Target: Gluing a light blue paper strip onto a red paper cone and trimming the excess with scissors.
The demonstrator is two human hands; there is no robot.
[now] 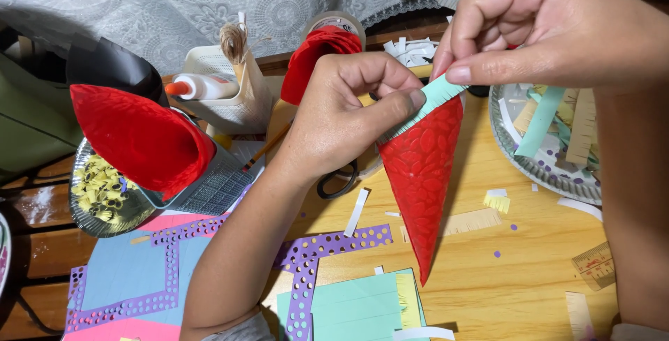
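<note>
I see the left hand (341,114) gripping the rim of a red cone (420,173), thumb and fingers pinching it, tip pointing to 6 o'clock above the bench (502,271). Right hand (550,24) at 1 o'clock, thumb and forefinger pressed together on a teal fringe strip (435,97) lying along the cone's rim. A second cone (136,135) sits at 9 o'clock. Glue bottle (202,86) at 11. Foil tray (550,173) of paper strips at 3. Scissors (338,180) just under the left wrist. Purple punched strip (327,243) at 7.
</note>
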